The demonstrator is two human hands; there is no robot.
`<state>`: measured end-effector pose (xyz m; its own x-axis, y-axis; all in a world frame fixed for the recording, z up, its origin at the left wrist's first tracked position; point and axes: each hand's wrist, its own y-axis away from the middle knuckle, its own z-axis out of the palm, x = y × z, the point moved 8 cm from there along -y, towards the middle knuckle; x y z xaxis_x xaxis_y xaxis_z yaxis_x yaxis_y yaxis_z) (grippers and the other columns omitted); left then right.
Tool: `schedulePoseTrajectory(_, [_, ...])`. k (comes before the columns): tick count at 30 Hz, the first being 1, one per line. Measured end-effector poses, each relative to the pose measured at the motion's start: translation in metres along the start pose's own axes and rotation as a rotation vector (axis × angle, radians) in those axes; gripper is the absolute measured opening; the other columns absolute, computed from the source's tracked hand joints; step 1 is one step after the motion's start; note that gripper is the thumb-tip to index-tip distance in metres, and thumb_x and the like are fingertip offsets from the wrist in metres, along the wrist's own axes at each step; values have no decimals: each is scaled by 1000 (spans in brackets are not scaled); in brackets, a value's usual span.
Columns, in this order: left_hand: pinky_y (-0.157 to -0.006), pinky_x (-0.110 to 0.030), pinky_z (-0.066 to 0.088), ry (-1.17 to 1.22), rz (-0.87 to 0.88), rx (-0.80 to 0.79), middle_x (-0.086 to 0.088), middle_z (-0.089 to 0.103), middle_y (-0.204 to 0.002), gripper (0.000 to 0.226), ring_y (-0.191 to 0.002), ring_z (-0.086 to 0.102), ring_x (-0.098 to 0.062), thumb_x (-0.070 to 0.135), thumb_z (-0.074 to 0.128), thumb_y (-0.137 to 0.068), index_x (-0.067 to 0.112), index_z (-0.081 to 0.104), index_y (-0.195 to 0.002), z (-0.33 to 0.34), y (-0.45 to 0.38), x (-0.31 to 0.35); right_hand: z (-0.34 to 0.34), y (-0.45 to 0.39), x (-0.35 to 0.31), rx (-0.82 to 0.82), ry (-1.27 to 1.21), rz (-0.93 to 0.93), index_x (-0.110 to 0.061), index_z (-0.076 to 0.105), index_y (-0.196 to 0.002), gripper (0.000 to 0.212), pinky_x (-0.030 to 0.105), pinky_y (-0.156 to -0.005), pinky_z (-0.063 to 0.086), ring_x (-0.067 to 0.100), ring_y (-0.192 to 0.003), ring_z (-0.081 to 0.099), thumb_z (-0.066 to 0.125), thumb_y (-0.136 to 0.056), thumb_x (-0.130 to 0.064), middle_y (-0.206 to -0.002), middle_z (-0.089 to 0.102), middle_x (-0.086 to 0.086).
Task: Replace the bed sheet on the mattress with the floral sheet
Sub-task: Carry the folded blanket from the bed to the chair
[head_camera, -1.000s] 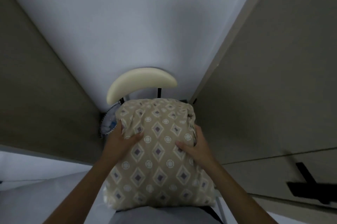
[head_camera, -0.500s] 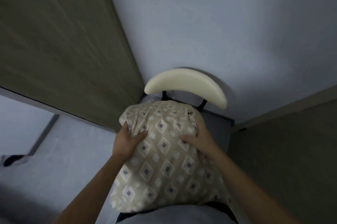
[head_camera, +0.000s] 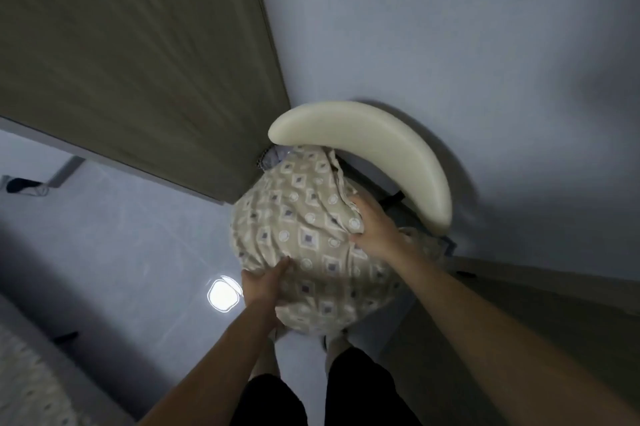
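Your left hand (head_camera: 265, 287) holds the near left edge of the bundled sheet (head_camera: 304, 238); your right hand (head_camera: 375, 229) rests on its right side. The chair backrest (head_camera: 367, 138) stands behind the bundle, the door (head_camera: 131, 54) to its left.
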<state>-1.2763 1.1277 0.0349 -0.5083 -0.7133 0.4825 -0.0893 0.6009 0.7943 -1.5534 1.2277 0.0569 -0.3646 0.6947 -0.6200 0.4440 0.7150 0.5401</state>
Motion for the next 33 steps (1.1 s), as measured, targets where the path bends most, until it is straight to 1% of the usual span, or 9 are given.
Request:
schedulePoseTrajectory(3, [-68,-27,55,-120,-35,-82,-13,72,-108,73,-97,70,-28,45,94,-68,1,63,-116,28,-27,-31,7,-20,19,-33,117,-55,-25,36,-157,71,23,-102,30,26,-141,42,67,-95,-10,-160,36,4])
schedulePoseTrajectory(6, [-76,-30,59,-166,65,-169,-5,71,-120,65,-104,70,-21,36,92,-75,14,56,-125,53,-39,-48,11,-38,27,-21,212,-128,-23,45,-153,71,26,-98,38,29,-133,51,65,-89,0,-154,45,4])
schedulePoseTrajectory(10, [-79,-31,55,-131,217,-81,14,64,-102,50,-92,64,-7,22,85,-85,25,47,-118,64,-30,-39,7,-61,29,92,242,-187,-24,45,-150,76,40,-102,50,30,-128,54,64,-83,4,-148,49,6])
schedulePoseTrajectory(14, [-77,-46,58,-184,212,-39,-10,67,-98,48,-89,67,-28,26,83,-85,16,45,-112,71,-50,-40,14,-85,41,120,275,-148,-30,35,-153,73,48,-101,50,29,-132,49,62,-90,-4,-152,43,3])
schedulePoseTrajectory(18, [-79,-40,57,-249,112,-201,-9,62,-125,71,-102,65,-29,11,82,-83,14,37,-138,91,-81,-32,32,-103,56,75,380,-68,-27,37,-153,72,48,-106,45,30,-137,41,65,-88,-14,-157,37,3])
schedulePoseTrajectory(20, [-72,-33,55,-334,137,-262,-8,61,-123,72,-99,64,-26,17,85,-79,12,40,-135,98,-87,-21,45,-105,62,-3,417,-52,-27,39,-151,69,47,-112,41,30,-142,37,69,-88,-22,-158,36,1])
schedulePoseTrajectory(23, [-76,-35,52,-454,209,-260,-3,61,-118,71,-103,65,-26,41,76,-67,16,47,-127,92,-82,-2,59,-92,64,-93,333,-8,-30,37,-151,68,50,-113,40,28,-145,35,71,-91,-25,-157,37,0])
schedulePoseTrajectory(28, [-99,-41,50,-692,382,-244,-5,51,-146,77,-129,57,-27,33,75,-89,20,36,-154,59,-48,28,55,-51,32,-94,270,-38,-25,39,-152,63,43,-108,42,28,-140,40,66,-96,-21,-154,42,3])
schedulePoseTrajectory(33, [-93,-46,54,-951,668,-145,-4,54,-142,69,-127,55,-29,41,64,-96,23,35,-156,4,16,61,37,-3,-28,-15,292,-159,-24,48,-143,49,45,-104,48,24,-132,44,63,-96,-25,-143,47,0])
